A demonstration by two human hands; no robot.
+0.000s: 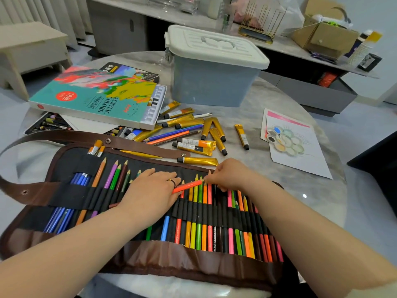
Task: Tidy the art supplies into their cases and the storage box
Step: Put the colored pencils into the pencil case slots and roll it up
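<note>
On a round marble table (pixel 279 100), a brown and black fabric pencil roll (pixel 71 196) lies unrolled nearest the viewer, its elastic loops holding rows of coloured pencils. Beyond the roll stands a grey storage box (pixel 212 82) with its white lid closed. Beyond the roll's left half lies a teal acrylic paint case (pixel 92 97), its tray slid partly out. Off the roll's far right corner lies a sheet of paper (pixel 300 162) with a flower-shaped palette (pixel 284 140) on it. Between the roll and the box, gold paint tubes (pixel 193 145) and a few loose pencils (pixel 174 134) lie scattered. The left hand (pixel 150 190) rests flat on the roll's middle, fingers straight and relaxed. The right hand (pixel 229 175), just beside it, pinches the tip end of an orange pencil (pixel 187 187) slanting across the roll's loops; its other end reaches the left fingers, possibly touching them.
</note>
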